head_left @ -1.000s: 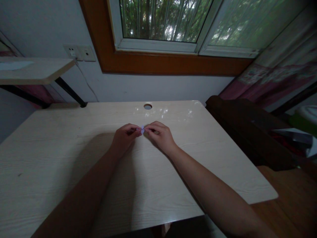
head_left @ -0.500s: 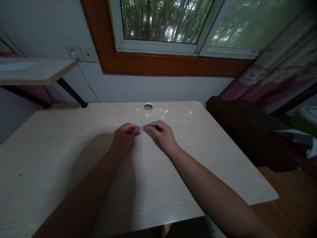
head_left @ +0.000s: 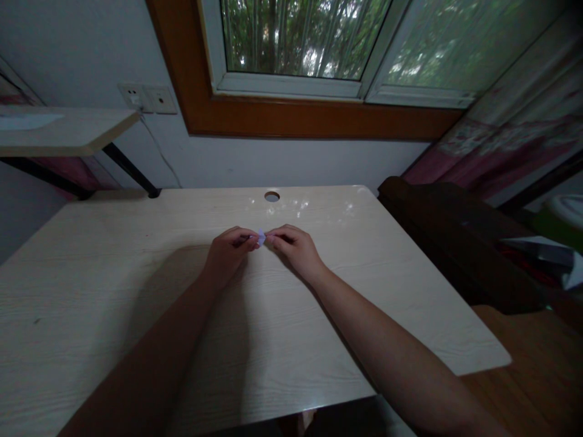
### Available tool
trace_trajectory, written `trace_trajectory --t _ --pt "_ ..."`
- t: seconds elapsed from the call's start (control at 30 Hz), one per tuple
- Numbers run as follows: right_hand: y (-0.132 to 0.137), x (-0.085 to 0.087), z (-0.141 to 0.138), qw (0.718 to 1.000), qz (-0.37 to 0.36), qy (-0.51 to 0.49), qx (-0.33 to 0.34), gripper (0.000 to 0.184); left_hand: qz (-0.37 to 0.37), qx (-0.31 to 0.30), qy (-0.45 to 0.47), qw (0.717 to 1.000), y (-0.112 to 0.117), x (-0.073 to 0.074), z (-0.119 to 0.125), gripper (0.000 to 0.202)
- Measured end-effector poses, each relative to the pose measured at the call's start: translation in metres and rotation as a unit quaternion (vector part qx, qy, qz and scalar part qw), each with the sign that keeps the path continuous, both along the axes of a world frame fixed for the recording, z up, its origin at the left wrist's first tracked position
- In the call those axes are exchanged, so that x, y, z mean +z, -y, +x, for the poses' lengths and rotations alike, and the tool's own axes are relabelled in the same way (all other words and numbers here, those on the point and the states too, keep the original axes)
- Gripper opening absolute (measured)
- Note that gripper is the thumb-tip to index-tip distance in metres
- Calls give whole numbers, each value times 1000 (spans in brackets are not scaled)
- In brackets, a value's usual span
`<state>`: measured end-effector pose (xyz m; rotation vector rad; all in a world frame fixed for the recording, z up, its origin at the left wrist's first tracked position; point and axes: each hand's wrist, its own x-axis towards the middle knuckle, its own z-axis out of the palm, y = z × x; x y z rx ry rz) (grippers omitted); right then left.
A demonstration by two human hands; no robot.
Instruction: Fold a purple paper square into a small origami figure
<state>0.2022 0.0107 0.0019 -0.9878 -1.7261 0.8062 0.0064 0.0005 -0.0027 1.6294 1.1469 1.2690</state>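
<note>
My left hand point(head_left: 228, 252) and my right hand point(head_left: 295, 247) meet fingertip to fingertip over the middle of a pale wooden desk point(head_left: 136, 291). Both are closed in a pinch on a tiny pale bluish-white piece point(head_left: 261, 238), which looks like folded paper. Only a small corner of it shows between the fingers; the rest is hidden. Both forearms lie low over the desk top.
A round cable hole point(head_left: 272, 196) sits near the desk's far edge. A shelf on dark brackets point(head_left: 64, 128) juts out at the left under a wall socket point(head_left: 146, 98). A dark chair back point(head_left: 455, 237) stands right of the desk, below a window point(head_left: 319, 42).
The hands stay pinched on the small piece in the same spot; the right fingers have shifted slightly closer to the left ones. Nothing else has moved.
</note>
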Motion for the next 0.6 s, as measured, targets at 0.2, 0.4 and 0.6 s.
trace_trajectory --t 0.2,0.4,0.6 --pt "1 -1 0 1000 8 4 -12 12 16 3 -23 1000 0 0 0 18" --pt "2 0 0 999 21 25 -18 8 -6 -4 -18 1000 -1 -1 -1 19" --pt "3 2 0 998 38 33 -31 8 -17 -14 -9 1000 0 1 0 21"
